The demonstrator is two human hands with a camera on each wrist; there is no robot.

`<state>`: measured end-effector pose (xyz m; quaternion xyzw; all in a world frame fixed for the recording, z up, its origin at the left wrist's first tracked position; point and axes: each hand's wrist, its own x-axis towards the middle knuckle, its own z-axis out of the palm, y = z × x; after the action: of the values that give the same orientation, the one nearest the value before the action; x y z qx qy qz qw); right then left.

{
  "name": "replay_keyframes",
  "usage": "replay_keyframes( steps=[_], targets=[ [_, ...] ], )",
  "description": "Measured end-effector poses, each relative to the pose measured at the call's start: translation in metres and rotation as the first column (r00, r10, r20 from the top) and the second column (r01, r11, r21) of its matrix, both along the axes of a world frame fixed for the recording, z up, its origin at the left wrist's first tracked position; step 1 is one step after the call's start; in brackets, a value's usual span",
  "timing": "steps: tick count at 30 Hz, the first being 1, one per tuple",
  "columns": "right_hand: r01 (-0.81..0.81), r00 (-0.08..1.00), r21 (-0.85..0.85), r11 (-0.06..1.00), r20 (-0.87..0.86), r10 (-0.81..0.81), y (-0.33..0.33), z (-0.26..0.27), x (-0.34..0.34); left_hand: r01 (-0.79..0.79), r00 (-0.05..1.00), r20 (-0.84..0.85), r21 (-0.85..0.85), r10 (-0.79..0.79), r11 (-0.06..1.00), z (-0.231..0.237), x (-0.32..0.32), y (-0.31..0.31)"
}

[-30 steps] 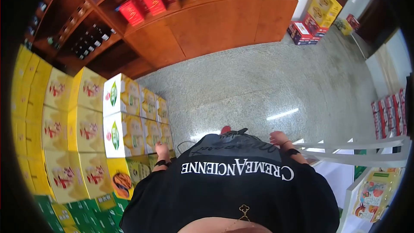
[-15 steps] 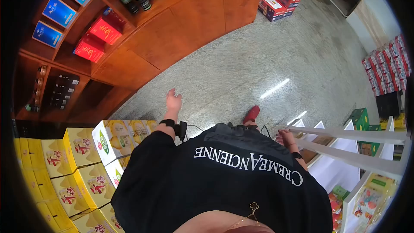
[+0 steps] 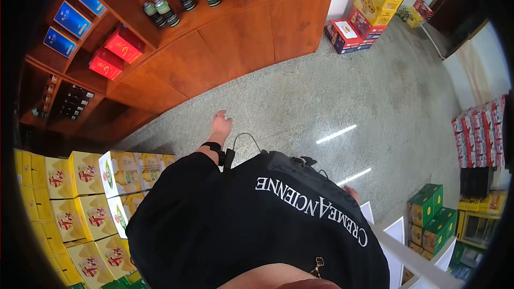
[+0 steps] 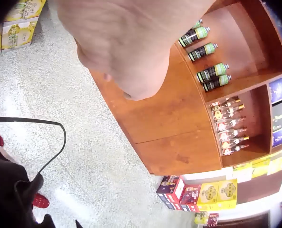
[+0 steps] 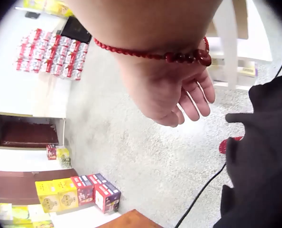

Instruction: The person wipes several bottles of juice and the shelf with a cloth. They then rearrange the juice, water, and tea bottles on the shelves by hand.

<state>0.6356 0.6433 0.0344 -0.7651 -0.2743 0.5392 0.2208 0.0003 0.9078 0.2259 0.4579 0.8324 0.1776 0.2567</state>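
My left hand hangs out over the speckled floor with nothing in it, its fingers loosely bent. In the left wrist view the same hand overlaps the wooden cabinet, and most of its fingers are hidden. My right hand shows only in part past the black shirt. The right wrist view has that hand holding nothing, fingers relaxed and slightly spread, under a red beaded bracelet.
Wooden shelving with bottles and boxes lines the far side. Stacked yellow cartons stand at the left. A white rack is close at the right, near green cartons. More cartons stand beyond the cabinet's end.
The left hand has moved from beside the stacked cartons to out over the floor. The view has turned, and the right hand has moved back from the white rack, now partly behind the shirt.
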Motion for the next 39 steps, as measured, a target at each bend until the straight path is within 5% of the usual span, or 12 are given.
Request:
replay_keyframes(
  steps=[4,12,14,16,20,21,23,28,30,34,36,39],
  targets=[
    [0.383,0.893,-0.096,0.919,-0.216,-0.394,0.108,0.135,-0.002,0.1,0.994,0.034,0.077,-0.103,0.992,0.001,0.063,0.047],
    [0.259,0.917,-0.089,0.962,-0.289,-0.274,0.209,0.147,0.048,0.022,0.997,0.076,0.05,-0.026,0.999,-0.02,0.142,0.128],
    [-0.168,0.98,0.063,0.984,-0.095,0.173,0.217,0.063,0.112,-0.013,0.995,0.104,0.073,0.006,0.997,-0.044,0.151,0.153],
    [-0.84,0.427,0.009,0.543,0.63,0.649,0.214,-0.012,0.18,-0.078,0.993,0.093,0.057,0.073,0.995,-0.067,0.152,0.179],
    [-0.65,0.758,0.394,0.65,0.404,0.513,0.264,0.025,0.248,-0.239,0.959,0.154,-0.005,0.237,0.971,-0.056,0.182,0.219],
    [-0.215,0.976,0.27,0.938,0.022,0.218,0.292,0.017,0.269,-0.232,0.961,0.156,-0.002,0.229,0.973,-0.06,0.188,0.231],
    [0.321,0.912,-0.038,0.946,-0.256,-0.32,0.331,0.066,0.272,-0.239,0.958,0.156,-0.023,0.24,0.971,-0.06,0.21,0.243],
    [0.17,0.946,-0.012,0.985,-0.279,-0.167,0.414,0.064,0.305,-0.222,0.973,0.101,0.184,0.206,0.957,0.002,0.284,0.282],
    [-0.182,0.981,-0.092,0.979,-0.078,0.175,0.461,0.057,0.314,-0.234,0.971,0.097,0.217,0.218,0.948,0.003,0.3,0.284],
    [-0.282,0.908,-0.001,0.96,-0.324,0.266,0.555,0.015,0.361,-0.306,0.946,-0.006,0.313,0.324,0.899,-0.025,0.335,0.235],
    [-0.487,0.871,-0.073,0.871,0.036,0.49,0.588,0.198,0.305,-0.489,0.866,0.05,0.288,0.497,0.823,-0.055,0.361,0.189],
    [-0.469,0.88,-0.029,0.883,-0.108,0.463,0.652,0.147,0.369,-0.705,0.705,0.074,0.186,0.706,0.685,-0.087,0.418,0.102]
  ],
)
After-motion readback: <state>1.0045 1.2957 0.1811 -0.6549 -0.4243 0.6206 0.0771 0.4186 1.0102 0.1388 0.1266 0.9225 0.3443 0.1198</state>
